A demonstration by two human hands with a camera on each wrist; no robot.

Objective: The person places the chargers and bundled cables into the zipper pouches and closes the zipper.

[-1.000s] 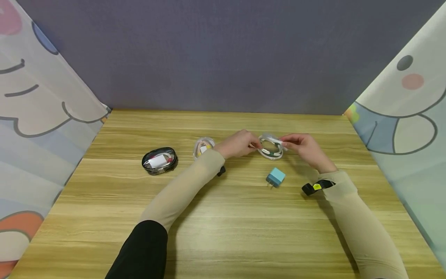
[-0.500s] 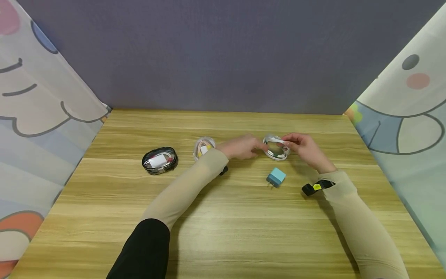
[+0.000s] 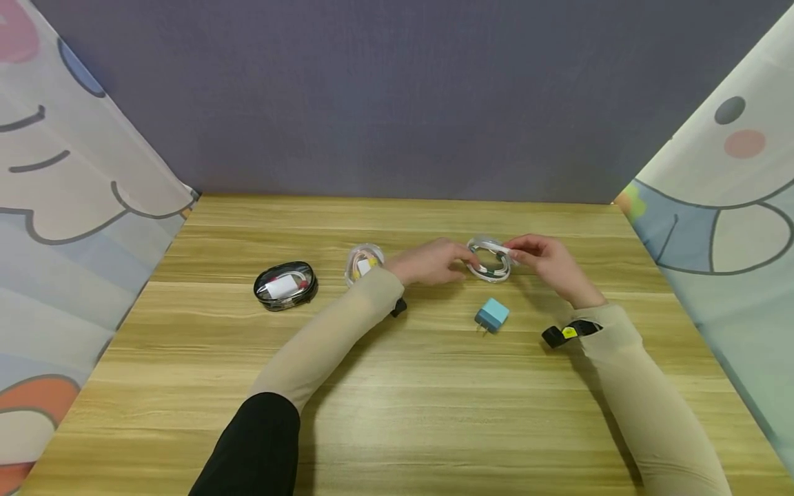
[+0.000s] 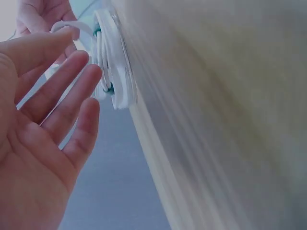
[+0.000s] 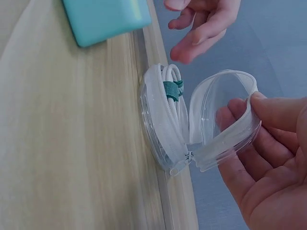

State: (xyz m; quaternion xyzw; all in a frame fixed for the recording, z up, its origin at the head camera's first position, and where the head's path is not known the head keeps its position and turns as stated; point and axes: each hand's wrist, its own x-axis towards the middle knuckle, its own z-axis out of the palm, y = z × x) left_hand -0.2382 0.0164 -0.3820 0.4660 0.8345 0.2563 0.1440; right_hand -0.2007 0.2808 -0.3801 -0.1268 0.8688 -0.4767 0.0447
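Observation:
A clear zip case (image 5: 156, 103) with white trim lies unzipped on the wooden table, holding a coiled white cable (image 5: 172, 108) tied with green bands. My right hand (image 3: 546, 265) pinches the edge of its raised clear lid (image 5: 225, 122) between thumb and fingers. Across from it, my left hand (image 3: 431, 262) has its fingers loosely extended beside the coil, as the left wrist view shows, and grips nothing. In the right wrist view, the left fingertips hang just off the case. Nearer me stands a light blue charger plug (image 3: 492, 314), prongs toward me.
A second clear case (image 3: 364, 262) with a cable lies behind my left wrist, partly covered by the sleeve. Farther left is a black-rimmed clear pouch (image 3: 285, 285) with a white charger inside. A grey partition (image 3: 397, 103) closes off the table's back edge.
My left fingers, at the case's left edge a second ago, have loosened from it and spread. The case has shifted slightly right, while my right hand keeps hold of the lid.

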